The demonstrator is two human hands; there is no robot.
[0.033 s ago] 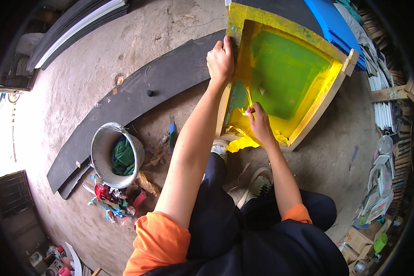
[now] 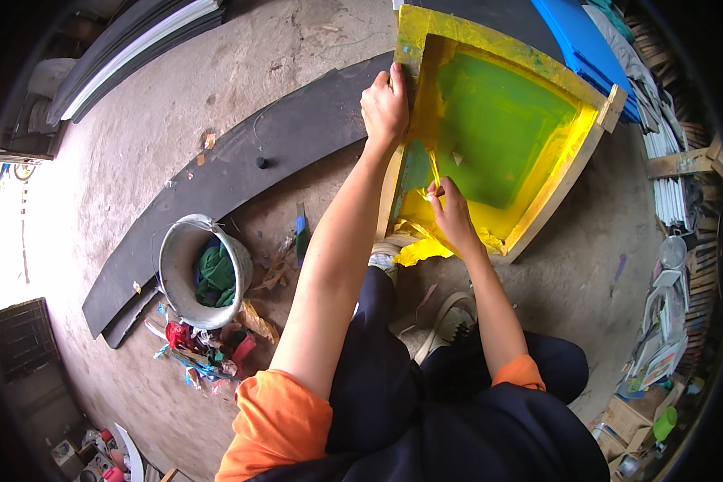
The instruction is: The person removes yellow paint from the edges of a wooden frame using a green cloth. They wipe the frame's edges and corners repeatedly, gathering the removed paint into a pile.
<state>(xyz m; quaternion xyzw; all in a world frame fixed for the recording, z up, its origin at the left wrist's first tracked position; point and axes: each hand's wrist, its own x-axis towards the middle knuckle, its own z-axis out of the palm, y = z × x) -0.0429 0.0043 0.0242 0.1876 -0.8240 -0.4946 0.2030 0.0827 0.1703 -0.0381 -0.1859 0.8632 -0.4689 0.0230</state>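
A wooden screen-printing frame (image 2: 530,66), smeared with yellow, stands tilted in front of me, its mesh (image 2: 498,128) stained green in the middle and yellow round the border. My left hand (image 2: 385,108) is closed around the frame's upper left side. Lower down, over the mesh near that same side, my right hand (image 2: 455,215) pinches a thin strip of yellow tape (image 2: 435,167), which stretches taut up to the frame's inner edge. More loose, crumpled yellow tape (image 2: 422,251) hangs over the frame's lower edge, just below my right hand.
A bucket (image 2: 173,269) with dark green cloth inside stands to the left, beside a heap of coloured scraps (image 2: 205,349). A long black board (image 2: 241,153) lies on the floor. Blue sheets (image 2: 574,48) lean behind the frame, and stacked materials (image 2: 671,201) line the right side.
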